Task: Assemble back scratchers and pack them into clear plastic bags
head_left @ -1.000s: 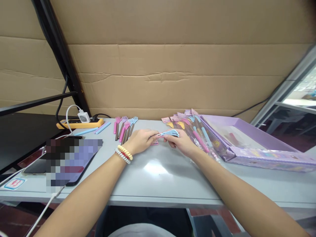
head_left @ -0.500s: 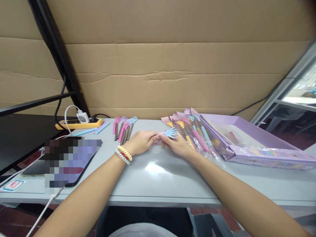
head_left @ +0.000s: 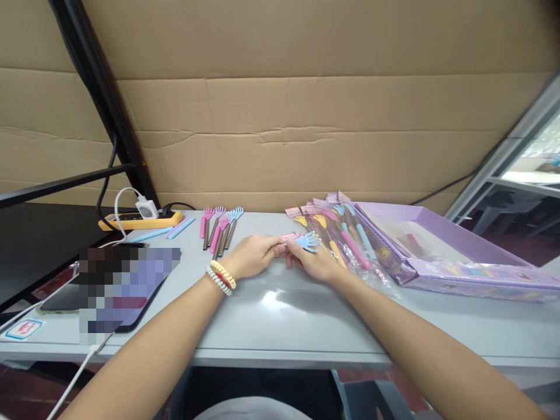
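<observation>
Scratcher (head_left: 308, 240), blue-headed, sits pinched by left hand (head_left: 252, 255) and right hand (head_left: 315, 262) above the desk (head_left: 280, 332), seemingly mid-work, with carded, wrapped scratchers (head_left: 355, 251) just beyond at right looking done and loose scratchers (head_left: 215, 238) at left apparently remaining

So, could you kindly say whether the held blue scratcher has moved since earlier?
Yes, the held blue scratcher has shifted slightly right, toward the stationary purple box.

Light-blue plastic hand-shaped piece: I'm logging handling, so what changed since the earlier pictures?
The light-blue plastic hand-shaped piece turned from edge-on to fingers spread, shifting slightly rightward. The bare left hand and bare right hand kept hold; the open purple box stayed put.
</observation>
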`<state>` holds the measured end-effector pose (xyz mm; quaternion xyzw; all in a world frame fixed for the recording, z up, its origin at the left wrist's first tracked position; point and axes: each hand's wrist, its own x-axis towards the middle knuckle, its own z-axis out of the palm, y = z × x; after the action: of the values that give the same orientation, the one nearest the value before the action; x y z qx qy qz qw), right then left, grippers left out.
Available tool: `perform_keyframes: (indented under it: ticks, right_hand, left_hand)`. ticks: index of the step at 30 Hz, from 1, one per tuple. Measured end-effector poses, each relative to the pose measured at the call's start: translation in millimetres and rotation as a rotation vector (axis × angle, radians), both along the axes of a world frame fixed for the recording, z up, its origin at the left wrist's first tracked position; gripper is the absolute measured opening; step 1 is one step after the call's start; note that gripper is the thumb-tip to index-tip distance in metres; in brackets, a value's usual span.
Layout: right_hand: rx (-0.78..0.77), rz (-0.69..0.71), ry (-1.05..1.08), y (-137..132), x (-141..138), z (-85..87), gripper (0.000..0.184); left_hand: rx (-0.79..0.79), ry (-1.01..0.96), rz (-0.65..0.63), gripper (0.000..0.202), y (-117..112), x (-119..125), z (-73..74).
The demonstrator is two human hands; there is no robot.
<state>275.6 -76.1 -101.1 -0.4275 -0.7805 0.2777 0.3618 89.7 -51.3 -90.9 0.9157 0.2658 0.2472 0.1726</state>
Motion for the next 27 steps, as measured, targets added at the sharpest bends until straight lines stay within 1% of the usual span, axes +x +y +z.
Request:
perform_keyframes:
  ticks: [4,7,11,15,18,20,23,27]
  right_hand:
    - [0.023,-0.042,0.058,1,-4,-2.4,0.049]
    - [0.071,-0.076,0.027,3,-5,-4.7,0.046]
    - [0.156,-0.1,-0.012,3,-1,-6.1,0.044]
    - [0.205,-0.149,0.096,1,2,-4.1,0.043]
    - [0.17,-0.213,0.26,3,3,-1.6,0.046]
    - [0.123,-0.227,0.339,7,5,0.0,0.05]
    - [0.087,-0.218,0.337,12,7,1.6,0.047]
    - [0.044,-0.184,0.324,12,4,1.6,0.043]
  left_hand:
    - [-0.007,-0.023,-0.018,0.032,2,1,-2.7]
    - [0.032,-0.031,-0.007,0.029,9,3,-8.2]
    - [0.162,0.0,0.074,0.026,24,-1,-14.5]
    - [0.203,0.021,0.146,0.028,31,-8,-14.2]
    - [0.199,0.0,0.189,0.033,29,-11,-11.1]
    - [0.195,0.009,0.23,0.035,25,-12,-8.8]
    - [0.185,0.018,0.265,0.035,18,-9,-6.0]
    - [0.152,0.018,0.254,0.037,14,-4,-4.0]
